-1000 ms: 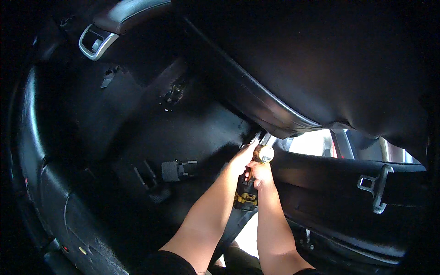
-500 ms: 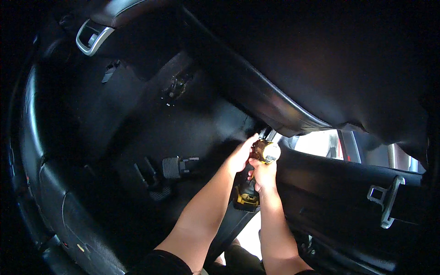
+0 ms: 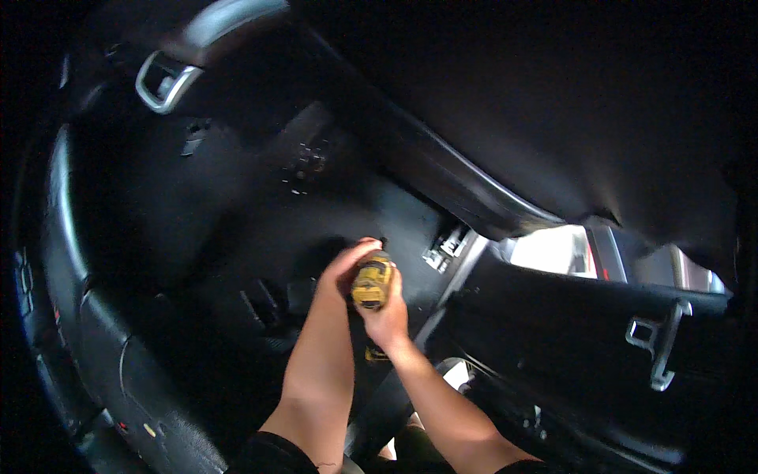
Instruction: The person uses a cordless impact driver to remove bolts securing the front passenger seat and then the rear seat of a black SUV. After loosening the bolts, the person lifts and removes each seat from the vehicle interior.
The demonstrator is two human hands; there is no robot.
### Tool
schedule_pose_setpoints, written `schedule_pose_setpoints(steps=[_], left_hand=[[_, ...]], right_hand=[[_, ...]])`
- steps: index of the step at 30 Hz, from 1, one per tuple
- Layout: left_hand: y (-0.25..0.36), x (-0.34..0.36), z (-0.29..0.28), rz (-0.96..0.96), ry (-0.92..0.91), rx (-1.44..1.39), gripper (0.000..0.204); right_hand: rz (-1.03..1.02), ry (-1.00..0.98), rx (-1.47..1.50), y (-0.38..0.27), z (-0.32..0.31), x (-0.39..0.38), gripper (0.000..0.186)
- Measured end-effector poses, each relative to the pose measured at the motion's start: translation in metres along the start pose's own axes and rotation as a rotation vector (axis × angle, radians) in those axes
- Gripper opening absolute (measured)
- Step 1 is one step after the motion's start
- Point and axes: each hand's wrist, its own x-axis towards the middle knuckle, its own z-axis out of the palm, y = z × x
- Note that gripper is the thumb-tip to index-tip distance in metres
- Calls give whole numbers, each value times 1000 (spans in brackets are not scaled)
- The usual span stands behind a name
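A yellow-and-black cordless drill point(image 3: 373, 283) is held over the dark floor of a car interior, its back end toward me. My right hand point(image 3: 384, 316) is closed around its grip, and the yellow-trimmed battery base point(image 3: 377, 354) shows below the wrist. My left hand point(image 3: 345, 267) lies along the left side of the drill's nose, its fingers curled around the front end. A short dark tip pokes out beyond those fingertips; whether they also pinch a small part is hidden. To the right of the drill sits a bare metal bracket point(image 3: 446, 250), apart from both hands.
Black panels curve around me, with silver handles at the upper left point(image 3: 166, 83) and right point(image 3: 662, 344). A padded black edge point(image 3: 489, 189) runs above the bracket. Pedals point(image 3: 264, 304) show dimly left of my left forearm. Daylight enters through a gap point(image 3: 553, 251).
Both hands and the drill have moved left, away from the metal bracket, which is now uncovered. The drill's back end has turned. The view has shifted slightly.
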Motion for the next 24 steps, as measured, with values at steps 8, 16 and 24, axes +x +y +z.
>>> schedule_pose_setpoints(steps=[8,16,24], left_hand=[[30,13,6,74,186,25,35],[142,16,-40,275,140,-209,65],[213,17,-88,187,270,280,90]], right_hand=[[274,-180,244,9,-3,64,64],[271,-634,200,-102,43,200,33],[83,-826,-123,-141,102,264,43]])
